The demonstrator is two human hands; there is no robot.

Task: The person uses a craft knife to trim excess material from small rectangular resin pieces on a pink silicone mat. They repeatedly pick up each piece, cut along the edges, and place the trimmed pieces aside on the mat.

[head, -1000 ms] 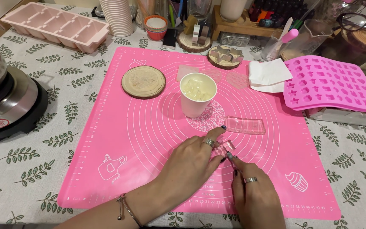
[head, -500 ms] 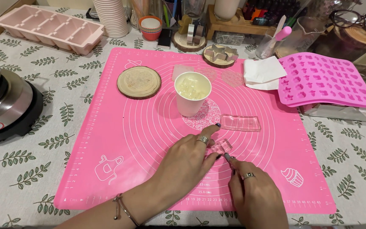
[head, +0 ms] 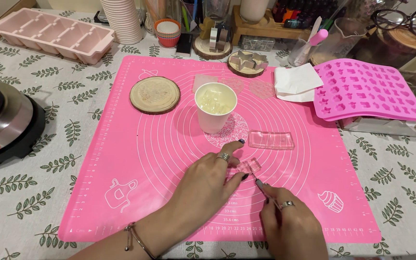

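Observation:
On a pink silicone mat (head: 136, 159), my left hand (head: 203, 185) pins down a small clear block (head: 249, 165) with thumb and fingers. Beside it, my right hand (head: 292, 226) holds a thin blade-like tool (head: 265, 189) whose tip meets the block's near edge. A larger clear rectangular slab (head: 271, 139) lies just beyond the block. A white paper cup (head: 215, 107) with pale clear pieces inside stands upright behind my left hand.
A round wooden coaster (head: 154, 94) lies left of the cup. A pink candy mould (head: 368, 90) sits at the right, white napkins (head: 297, 81) beside it. A pink ice tray (head: 54, 33) is far left, an electric pot base (head: 3, 123) at the left edge, jars and cutters along the back.
Both hands stay on the small clear block with only slight finger shifts. The view has moved a little.

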